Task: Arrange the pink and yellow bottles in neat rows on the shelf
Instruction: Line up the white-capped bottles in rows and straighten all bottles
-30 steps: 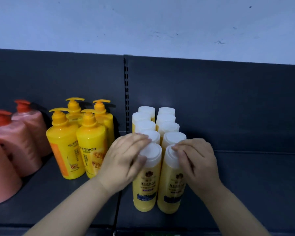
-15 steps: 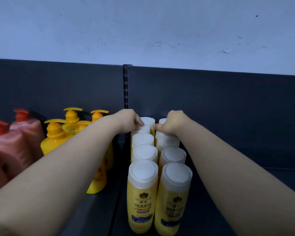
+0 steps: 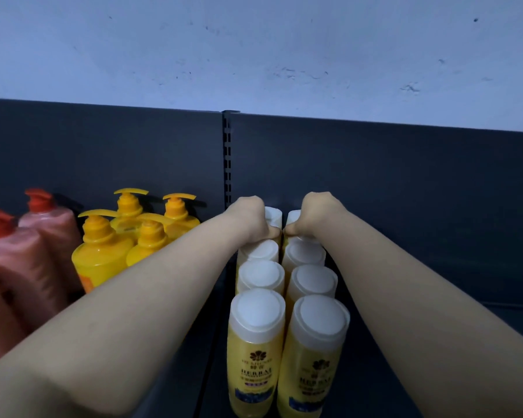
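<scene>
Left hand (image 3: 248, 217), right hand (image 3: 311, 215) hold rear bottles (image 3: 274, 216).

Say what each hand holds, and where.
Left hand grips the rear left-row bottle by its white cap; right hand grips the rear right-row bottle likewise.

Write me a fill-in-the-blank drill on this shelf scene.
1. The white-capped yellow bottles stand in ____ columns running front to back.
2. The left hand and right hand are at the ____ of those columns.
3. The pink bottles have ____ pump tops.
4. The yellow pump bottles number ____.
Missing words: two; back; red; four.
</scene>
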`<state>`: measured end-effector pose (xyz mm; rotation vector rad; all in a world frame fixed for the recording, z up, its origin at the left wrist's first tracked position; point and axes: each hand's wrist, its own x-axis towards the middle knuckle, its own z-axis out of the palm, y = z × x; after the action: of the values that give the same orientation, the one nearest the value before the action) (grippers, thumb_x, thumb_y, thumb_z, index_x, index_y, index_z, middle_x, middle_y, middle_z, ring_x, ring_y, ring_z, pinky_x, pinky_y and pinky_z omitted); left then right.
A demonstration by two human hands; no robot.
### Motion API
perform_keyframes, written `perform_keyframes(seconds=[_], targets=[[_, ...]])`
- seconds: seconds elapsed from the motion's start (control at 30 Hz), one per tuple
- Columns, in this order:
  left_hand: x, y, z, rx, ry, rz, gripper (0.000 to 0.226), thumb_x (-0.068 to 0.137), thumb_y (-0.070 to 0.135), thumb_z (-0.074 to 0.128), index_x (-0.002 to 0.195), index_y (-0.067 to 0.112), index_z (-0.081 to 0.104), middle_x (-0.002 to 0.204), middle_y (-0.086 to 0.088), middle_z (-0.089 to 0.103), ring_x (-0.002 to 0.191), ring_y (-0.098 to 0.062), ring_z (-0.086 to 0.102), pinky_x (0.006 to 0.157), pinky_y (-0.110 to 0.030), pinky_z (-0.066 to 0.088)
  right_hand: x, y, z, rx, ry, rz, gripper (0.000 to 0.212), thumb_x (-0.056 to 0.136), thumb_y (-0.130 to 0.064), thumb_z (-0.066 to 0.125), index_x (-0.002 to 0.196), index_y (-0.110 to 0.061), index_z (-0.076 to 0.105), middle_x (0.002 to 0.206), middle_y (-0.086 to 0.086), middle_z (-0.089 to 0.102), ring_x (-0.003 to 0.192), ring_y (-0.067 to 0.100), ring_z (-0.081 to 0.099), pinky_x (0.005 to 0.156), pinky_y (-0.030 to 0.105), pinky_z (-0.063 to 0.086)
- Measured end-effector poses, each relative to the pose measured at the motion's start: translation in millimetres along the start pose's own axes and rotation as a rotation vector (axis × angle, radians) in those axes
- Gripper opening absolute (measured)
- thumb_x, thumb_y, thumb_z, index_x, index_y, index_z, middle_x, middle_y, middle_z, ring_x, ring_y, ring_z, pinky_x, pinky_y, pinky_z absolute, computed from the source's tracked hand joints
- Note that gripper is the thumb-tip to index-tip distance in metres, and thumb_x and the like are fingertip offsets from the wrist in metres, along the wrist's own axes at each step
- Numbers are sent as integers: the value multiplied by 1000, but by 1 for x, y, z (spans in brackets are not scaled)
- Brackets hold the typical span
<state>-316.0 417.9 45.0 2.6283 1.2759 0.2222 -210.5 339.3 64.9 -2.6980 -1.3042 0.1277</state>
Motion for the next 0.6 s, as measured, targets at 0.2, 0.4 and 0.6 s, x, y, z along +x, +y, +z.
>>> perform_keyframes(seconds=[0.2,0.4,0.6], targets=[[-2,2,2,51,-8,10,55,78,58,62,62,11,39,61,-3,40,52,-15,38,45,-25,29,-3,5,2,-5,-30,-7,50,74,-56,68,72,-12,44,73,3,51,58,16,48,47,26,36],[-3,-4,-8,95,-85,2,50,92,49,48,62,9,40,63,-4,41,55,-15,39,47,-26,28,-6,15,-8,64,-110,-20,32,86,-36,61,80,-7,50,80,8,58,67,23,58,67,31,50],[-1,-5,-5,2,-56,-70,43,94,40,49,64,10,40,65,-3,43,56,-14,40,46,-25,29,-1,35,7,318,-133,76,33,88,-37,61,96,-6,55,87,13,67,67,26,70,71,35,59]])
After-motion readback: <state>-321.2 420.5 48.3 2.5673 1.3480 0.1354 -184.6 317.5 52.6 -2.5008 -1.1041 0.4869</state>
